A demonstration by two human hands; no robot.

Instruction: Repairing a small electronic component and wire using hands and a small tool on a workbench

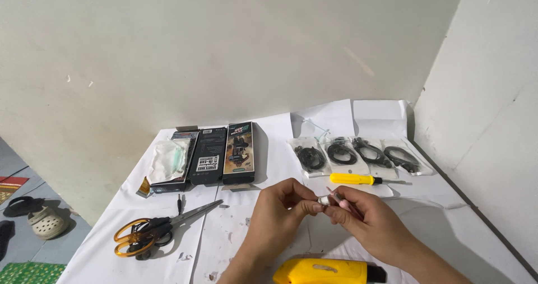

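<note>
Hands, left (280, 208) and right (364, 217), together pinch a small white part (324, 200) between fingertips.

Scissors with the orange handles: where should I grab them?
Take the scissors by the orange handle loops at their left end, coming from the near left side. The loops are rounded and open for fingers, while the metal blades point up and right toward the boxes. A dark cable lies tangled around the loops, so lift gently.

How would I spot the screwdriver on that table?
Look at the white-covered table and find the row of four clear bags of black cables near its far right corner. The screwdriver lies just in front of them, the only yellow-handled tool there.
</note>
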